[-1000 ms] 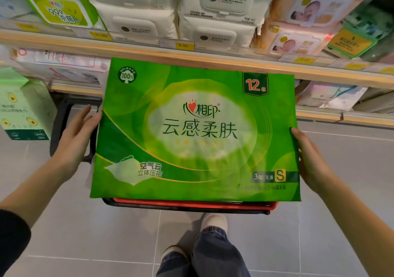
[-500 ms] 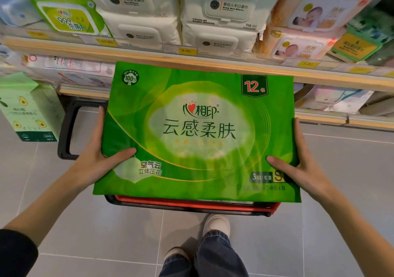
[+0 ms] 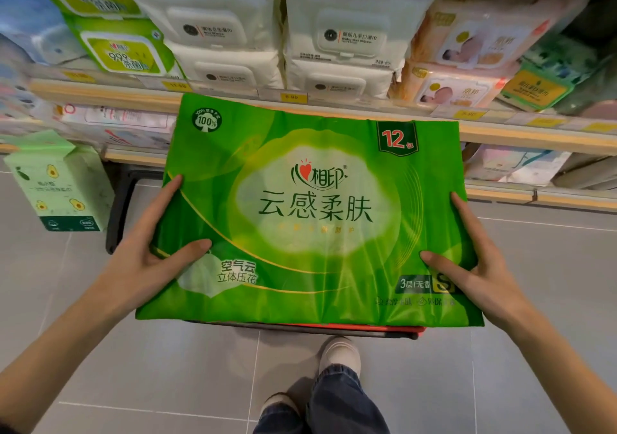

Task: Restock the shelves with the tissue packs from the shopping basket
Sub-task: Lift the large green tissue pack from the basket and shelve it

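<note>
Since a second ago, both hands have closed in from the pack's side edges onto its front face, and the shelving is sitting larger and closer in the head view.

Item 1: green tissue pack [image 3: 310, 213], large, soft plastic wrap, printed "12" at its upper right corner. It is being held face-up in front of the person, tilted slightly toward the camera, above the shopping basket [image 3: 394, 330], of which only a red and black rim is showing just below the pack's near edge.

Item 2: left hand [image 3: 147, 260]. Its grip is clamping the pack's left edge, thumb lying across the front face, fingers stretching up along the side.

Item 3: right hand [image 3: 480, 266]. Its grip is clamping the pack's right edge in the same manner, thumb pressing on the face near the "S" mark, fingers running up the side.

Item 4: upper shelf [image 3: 534, 138], wooden edge with yellow price tags, running behind the pack's top edge. It is carrying white wipe packs [image 3: 344, 39], green wipe packs [image 3: 123, 49] at left and pink baby-print packs [image 3: 467, 49] at right.

Item 5: lower shelf [image 3: 541, 199], carrying pale packs, blurred.

Item 6: pale green avocado-print box [image 3: 60, 183], standing at far left on the grey tiled floor [image 3: 100, 367].

Item 7: person's jeans and light shoes [image 3: 339, 356], showing below the basket.
</note>
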Demonstrator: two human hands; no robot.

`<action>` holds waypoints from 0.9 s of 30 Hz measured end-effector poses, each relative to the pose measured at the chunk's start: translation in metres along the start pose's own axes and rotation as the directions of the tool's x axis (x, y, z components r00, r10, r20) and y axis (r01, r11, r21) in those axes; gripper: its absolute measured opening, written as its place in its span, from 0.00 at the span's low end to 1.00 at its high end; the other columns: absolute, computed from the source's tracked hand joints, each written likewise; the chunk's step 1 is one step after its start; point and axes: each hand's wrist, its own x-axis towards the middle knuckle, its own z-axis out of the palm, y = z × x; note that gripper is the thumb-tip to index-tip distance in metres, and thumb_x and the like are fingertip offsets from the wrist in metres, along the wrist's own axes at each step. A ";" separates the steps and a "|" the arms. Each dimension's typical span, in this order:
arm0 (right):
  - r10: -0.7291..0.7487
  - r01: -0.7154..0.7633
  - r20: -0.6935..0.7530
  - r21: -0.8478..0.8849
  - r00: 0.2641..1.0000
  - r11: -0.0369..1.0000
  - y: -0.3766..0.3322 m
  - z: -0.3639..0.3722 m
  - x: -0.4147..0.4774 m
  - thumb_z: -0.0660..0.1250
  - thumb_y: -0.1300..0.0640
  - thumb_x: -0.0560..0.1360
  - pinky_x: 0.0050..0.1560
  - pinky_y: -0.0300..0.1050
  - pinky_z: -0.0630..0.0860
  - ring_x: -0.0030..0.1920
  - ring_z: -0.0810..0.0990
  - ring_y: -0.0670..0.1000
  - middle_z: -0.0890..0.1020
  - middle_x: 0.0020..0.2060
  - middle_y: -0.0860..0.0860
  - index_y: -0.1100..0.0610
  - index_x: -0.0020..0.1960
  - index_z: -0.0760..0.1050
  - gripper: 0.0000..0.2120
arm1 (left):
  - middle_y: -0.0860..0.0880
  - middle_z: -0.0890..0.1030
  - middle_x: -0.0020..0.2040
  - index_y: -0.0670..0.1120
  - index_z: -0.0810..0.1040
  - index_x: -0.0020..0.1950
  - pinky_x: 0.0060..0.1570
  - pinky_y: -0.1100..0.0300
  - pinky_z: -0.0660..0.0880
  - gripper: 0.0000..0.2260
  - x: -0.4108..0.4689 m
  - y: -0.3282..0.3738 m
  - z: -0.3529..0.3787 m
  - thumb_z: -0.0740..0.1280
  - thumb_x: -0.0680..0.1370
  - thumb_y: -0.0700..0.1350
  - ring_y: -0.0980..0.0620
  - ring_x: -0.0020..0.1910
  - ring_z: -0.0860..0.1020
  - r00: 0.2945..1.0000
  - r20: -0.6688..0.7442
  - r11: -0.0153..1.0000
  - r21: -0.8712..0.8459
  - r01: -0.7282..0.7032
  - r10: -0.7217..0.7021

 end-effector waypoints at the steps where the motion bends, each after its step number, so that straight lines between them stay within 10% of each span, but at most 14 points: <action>1: -0.012 0.012 -0.006 -0.015 1.000 1.000 -0.009 -0.003 -0.004 0.73 0.35 0.56 0.59 0.45 0.73 0.68 0.67 0.45 0.64 0.68 0.35 0.32 0.67 0.58 0.44 | 0.71 0.71 0.59 0.60 0.60 0.71 0.41 0.74 0.75 0.36 -0.004 0.008 -0.003 0.68 0.70 0.34 0.74 0.56 0.72 1.000 -0.003 1.000 -0.009 -0.003 0.003; 10: -0.186 0.178 -0.094 -0.086 0.978 0.980 -0.126 -0.037 -0.072 0.72 0.37 0.59 0.65 0.55 0.69 0.70 0.64 0.43 0.62 0.68 0.30 0.32 0.68 0.57 0.42 | 0.82 0.69 0.54 0.68 0.61 0.66 0.47 0.83 0.67 0.36 -0.059 0.121 -0.057 0.70 0.69 0.37 0.79 0.55 0.68 0.963 -0.054 0.958 0.128 -0.257 0.265; 15: -0.369 0.338 -0.193 -0.174 0.909 0.925 -0.228 -0.067 -0.127 0.72 0.46 0.65 0.69 0.49 0.63 0.68 0.62 0.35 0.63 0.63 0.23 0.37 0.71 0.55 0.40 | 0.80 0.66 0.60 0.71 0.58 0.67 0.53 0.82 0.65 0.34 -0.097 0.227 -0.102 0.70 0.66 0.57 0.77 0.59 0.67 0.884 -0.042 0.871 0.198 -0.449 0.465; 23: -0.663 0.579 -0.312 -0.327 0.680 0.747 -0.395 -0.135 -0.219 0.71 0.44 0.65 0.70 0.43 0.56 0.72 0.57 0.40 0.61 0.66 0.25 0.33 0.69 0.55 0.38 | 0.82 0.67 0.58 0.71 0.59 0.67 0.59 0.79 0.63 0.39 -0.157 0.405 -0.158 0.68 0.58 0.70 0.78 0.59 0.67 0.666 -0.166 0.684 0.246 -0.686 0.727; 27: -0.769 0.641 -0.337 -0.425 0.543 0.639 -0.463 -0.171 -0.272 0.72 0.42 0.64 0.71 0.44 0.57 0.72 0.58 0.42 0.63 0.69 0.33 0.31 0.68 0.55 0.39 | 0.81 0.63 0.58 0.75 0.58 0.65 0.56 0.85 0.58 0.44 -0.192 0.480 -0.167 0.78 0.56 0.59 0.83 0.57 0.62 0.510 -0.201 0.548 0.291 -0.784 0.836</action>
